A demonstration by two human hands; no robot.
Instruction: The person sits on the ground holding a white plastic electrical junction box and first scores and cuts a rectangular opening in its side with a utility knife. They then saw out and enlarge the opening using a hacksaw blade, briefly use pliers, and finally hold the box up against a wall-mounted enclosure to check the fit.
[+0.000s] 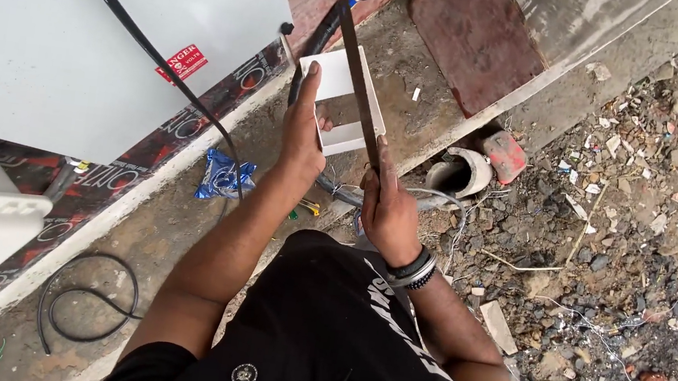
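Note:
My left hand (305,130) grips a white rectangular plastic piece (337,78) with a cut-out middle, thumb along its left edge. My right hand (388,209) is closed around the lower end of a long thin dark blade (358,68) that lies diagonally across the white piece. Both hands are held above a concrete ledge, in front of my black shorts. A dark bracelet sits on my right wrist.
A white metal cabinet (109,24) with warning stickers and a black cable (131,27) fills the upper left. A blue wrapper (223,175), a coiled black cable (83,306) and grey wires (433,198) lie on the concrete. A broken pipe end (459,172), a red brick piece (505,155) and rubble lie right.

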